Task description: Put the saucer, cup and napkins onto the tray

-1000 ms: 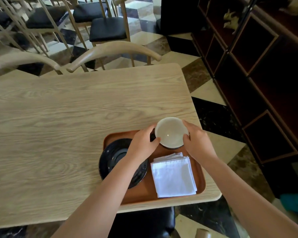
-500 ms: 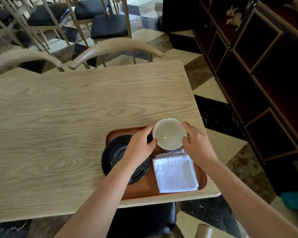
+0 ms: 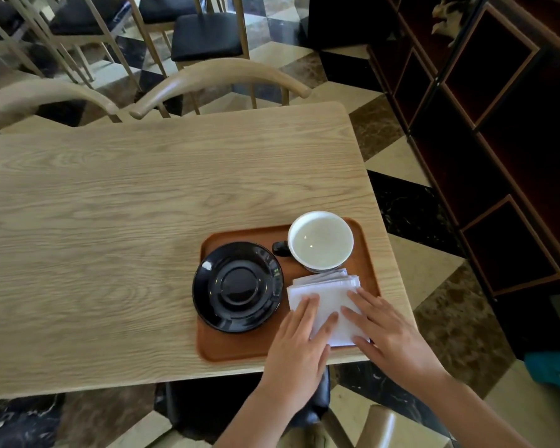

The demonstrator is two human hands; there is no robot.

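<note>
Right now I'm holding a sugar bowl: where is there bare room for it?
The table is bare left of and behind the tray. On the tray, only its near left corner is free; saucer, cup, napkins and both hands crowd the rest.

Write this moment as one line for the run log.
tray: holds saucer, cup, napkins | left hand: flat on napkins | right hand: flat on napkins | cup: released
</note>
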